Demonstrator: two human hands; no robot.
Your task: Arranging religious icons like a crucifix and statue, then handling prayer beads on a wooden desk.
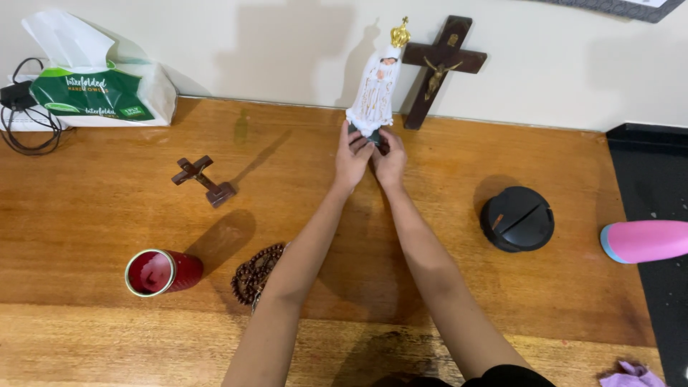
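Both my hands reach to the back of the wooden table (107,215) and grip the base of a white robed statuette (374,89) with a gold crown. My left hand (352,156) holds the base from the left. My right hand (390,158) holds it from the right. The statuette stands upright near the wall. Just right of it a dark wooden crucifix (438,64) with a gold figure leans against the wall.
A small dark cross (203,180) on a stand sits left of my arms. Nearer me are a red candle glass (162,271) and brown rosary beads (256,273). A tissue pack (97,89) lies back left, a black round lid (517,218) right, a pink bottle (643,241) far right.
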